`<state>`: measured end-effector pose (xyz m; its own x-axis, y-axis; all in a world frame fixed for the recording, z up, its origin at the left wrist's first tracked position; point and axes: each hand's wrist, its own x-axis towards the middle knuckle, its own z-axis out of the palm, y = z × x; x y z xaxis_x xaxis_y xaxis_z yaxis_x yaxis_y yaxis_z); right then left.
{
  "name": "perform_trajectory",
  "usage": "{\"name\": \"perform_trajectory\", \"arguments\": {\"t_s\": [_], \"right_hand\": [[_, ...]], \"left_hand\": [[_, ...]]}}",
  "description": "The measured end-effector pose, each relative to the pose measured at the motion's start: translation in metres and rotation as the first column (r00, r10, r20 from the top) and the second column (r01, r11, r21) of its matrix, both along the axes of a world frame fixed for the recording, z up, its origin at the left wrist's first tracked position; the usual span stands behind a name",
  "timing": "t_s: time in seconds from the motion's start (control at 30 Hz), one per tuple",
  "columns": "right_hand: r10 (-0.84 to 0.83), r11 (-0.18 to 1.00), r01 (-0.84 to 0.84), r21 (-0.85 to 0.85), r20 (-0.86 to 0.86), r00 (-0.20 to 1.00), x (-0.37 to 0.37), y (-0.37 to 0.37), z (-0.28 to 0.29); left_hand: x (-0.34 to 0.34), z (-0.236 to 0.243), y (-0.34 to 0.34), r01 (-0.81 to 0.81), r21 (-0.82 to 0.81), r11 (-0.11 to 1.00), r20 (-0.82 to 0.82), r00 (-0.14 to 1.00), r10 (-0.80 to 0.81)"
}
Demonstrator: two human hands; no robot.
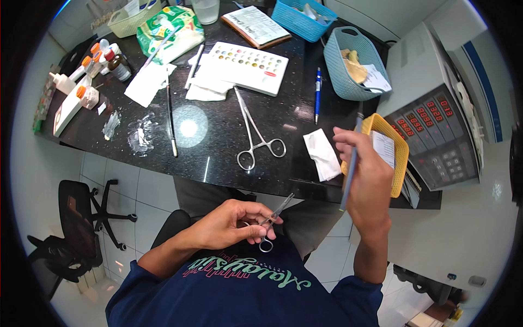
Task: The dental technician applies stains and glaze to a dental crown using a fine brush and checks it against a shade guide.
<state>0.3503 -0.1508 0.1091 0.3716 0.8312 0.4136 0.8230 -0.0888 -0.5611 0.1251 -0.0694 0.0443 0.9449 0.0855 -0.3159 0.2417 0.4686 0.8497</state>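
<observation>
My left hand (pixel 231 224), low in front of my shirt, is closed on a small pair of locking forceps (pixel 283 205). Their jaws point up and to the right, and one finger ring hangs below my fingers. My right hand (pixel 366 177) is raised at the table's right front edge, its fingers wrapped round a long, slim grey-blue stick (pixel 352 166); I cannot make out what kind of tool it is. A larger pair of ring-handled forceps (pixel 250 125) lies on the black table, rings toward me. Between it and my right hand rests a folded white tissue (pixel 321 155).
A white color-sample box (pixel 256 68), a thin brush (pixel 171 120) and a blue pen (pixel 317 98) lie on the tabletop. Small bottles (pixel 117 66) crowd the left. Blue baskets (pixel 357 60) and a yellow basket (pixel 400 158) stand beside a device with red digits (pixel 430 128).
</observation>
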Motion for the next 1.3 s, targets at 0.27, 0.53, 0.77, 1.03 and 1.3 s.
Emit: {"name": "perform_trajectory", "arguments": {"t_s": [0.27,0.53,0.77,1.03,1.3], "right_hand": [[0.113,0.993,-0.116,-0.018,-0.137,0.984,0.008,-0.003,0.029],[-0.008,0.867,-0.027,-0.498,-0.068,0.998,0.010,0.027,0.005],[0.066,0.901,0.020,-0.434,0.182,0.981,0.011,0.036,-0.011],[0.142,0.973,-0.176,-0.149,-0.216,0.966,-0.034,-0.033,0.009],[0.338,0.847,-0.484,0.218,-0.925,0.174,-0.051,-0.081,-0.052]], "left_hand": [[-0.005,-0.009,0.001,-0.040,0.121,0.992,0.144,0.989,0.022],[-0.006,0.006,0.003,-0.098,0.072,0.993,0.112,0.990,0.089],[-0.009,0.009,0.000,-0.211,0.102,0.972,0.157,0.968,0.193],[-0.007,0.018,-0.004,-0.435,0.186,0.881,0.248,0.889,0.386],[0.037,0.043,0.008,-0.140,0.484,0.864,0.313,0.950,-0.022]]}}
